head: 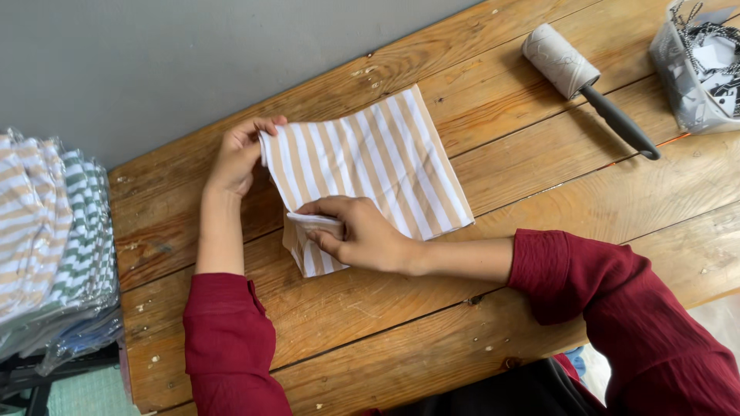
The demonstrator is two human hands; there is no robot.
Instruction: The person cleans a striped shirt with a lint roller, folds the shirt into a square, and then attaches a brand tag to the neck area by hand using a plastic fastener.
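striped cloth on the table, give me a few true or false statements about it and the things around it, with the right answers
1. The striped cloth has tan and white stripes. True.
2. The left hand pinches the cloth's upper left corner. True.
3. The right hand rests flat on the lint roller. False: it holds a fold at the cloth's lower left edge; the roller lies untouched.
4. The cloth lies on a glass table. False: the table is wooden planks.
5. Bagged striped clothes are stacked at the left. True.

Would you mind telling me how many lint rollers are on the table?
1. The lint roller lies at the table's far right, beside a clear container. Others could be hidden out of frame.
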